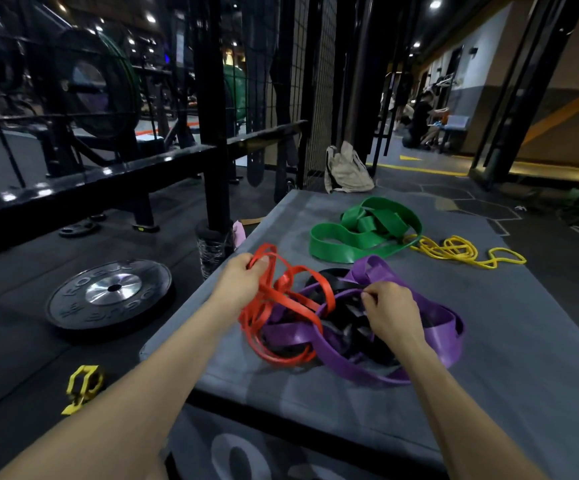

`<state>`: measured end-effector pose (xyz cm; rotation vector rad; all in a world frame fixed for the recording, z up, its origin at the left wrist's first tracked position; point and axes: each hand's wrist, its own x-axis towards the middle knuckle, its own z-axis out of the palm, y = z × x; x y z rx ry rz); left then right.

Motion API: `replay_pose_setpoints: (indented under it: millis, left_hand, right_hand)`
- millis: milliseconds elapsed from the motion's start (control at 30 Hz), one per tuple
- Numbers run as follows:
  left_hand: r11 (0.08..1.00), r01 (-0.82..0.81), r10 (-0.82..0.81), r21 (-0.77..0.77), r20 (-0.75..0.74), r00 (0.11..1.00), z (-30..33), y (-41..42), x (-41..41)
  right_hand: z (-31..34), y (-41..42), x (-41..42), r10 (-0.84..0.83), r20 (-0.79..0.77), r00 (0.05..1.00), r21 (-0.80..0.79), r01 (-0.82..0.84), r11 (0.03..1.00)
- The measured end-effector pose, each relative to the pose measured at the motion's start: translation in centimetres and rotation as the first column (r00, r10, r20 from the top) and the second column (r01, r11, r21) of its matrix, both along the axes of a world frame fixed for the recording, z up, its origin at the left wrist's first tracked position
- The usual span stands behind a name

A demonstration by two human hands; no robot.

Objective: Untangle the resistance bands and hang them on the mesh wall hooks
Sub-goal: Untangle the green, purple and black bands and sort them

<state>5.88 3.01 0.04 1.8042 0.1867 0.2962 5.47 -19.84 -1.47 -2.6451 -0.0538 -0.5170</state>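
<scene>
My left hand (pixel 243 282) fingers clamped on red band (pixel 281 303); right hand (pixel 393 311) pinching something in purple band (pixel 440 327) / black band (pixel 340 317) knot, can't tell which. Black mostly buried.

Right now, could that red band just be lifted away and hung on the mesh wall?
Probably not: the red band, gripped by the left hand, loops through the purple band and black band. The mesh wall stands beyond the mat.

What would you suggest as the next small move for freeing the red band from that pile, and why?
Probably lift the red band up and leftward with the left hand, which already grips its loops, while the right hand pins the purple band and black band; red still weaves through both.
</scene>
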Motion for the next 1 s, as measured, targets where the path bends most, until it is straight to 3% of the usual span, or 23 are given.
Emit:
replay_pose_setpoints:
  millis: [100,167,300,433,633,800,867,900,933,1000]
  left_hand:
    - [0.979,0.103,-0.103,-0.177,0.006,0.995,3.5,-0.9,-0.5]
    - [0.974,0.166,-0.162,-0.156,0.036,0.986,6.0,-1.3,-0.8]
    - [0.988,0.145,-0.139,-0.051,0.101,0.985,10.1,-1.6,-0.2]
    - [0.976,0.102,-0.073,-0.194,0.151,0.986,14.4,-1.9,0.1]
    - [0.927,0.102,-0.013,-0.36,0.242,0.97,20.0,-2.0,1.2]
    - [0.882,0.186,-0.112,-0.434,0.191,0.975,19.5,-3.9,1.6]
    - [0.876,0.202,-0.135,-0.438,0.18,0.974,18.5,-4.8,2.1]
    - [0.878,0.206,-0.141,-0.431,0.177,0.974,18.2,-5.2,2.2]
    - [0.879,0.215,-0.153,-0.426,0.175,0.973,18.1,-5.6,2.4]
    - [0.86,0.236,-0.176,-0.452,0.172,0.969,18.3,-6.3,2.7]
  right_hand:
    - [0.8,-0.1,0.1,-0.016,-0.007,1.0,0.035,0.016,0.999]
    - [1.9,-0.1,0.2,-0.014,-0.027,1.0,0.085,0.017,0.996]
    - [5.8,-0.5,0.8,-0.046,0.011,0.999,0.18,0.043,0.983]
    - [10.6,-1.4,1.4,-0.078,0.03,0.997,0.094,0.075,0.993]
    - [14.5,-4.1,2.3,-0.159,0.028,0.987,0.096,0.155,0.983]
    - [13.5,-4.0,1.8,-0.163,-0.094,0.982,-0.063,0.158,0.985]
    - [13.5,-2.7,1.6,-0.025,-0.166,0.986,-0.086,0.01,0.996]
    - [13.6,-1.6,1.8,0.103,-0.194,0.976,-0.025,-0.109,0.994]
    - [14.0,-0.5,1.7,0.248,-0.223,0.943,0.117,-0.227,0.967]
    - [14.3,2.0,1.2,0.517,-0.253,0.818,0.446,-0.376,0.812]
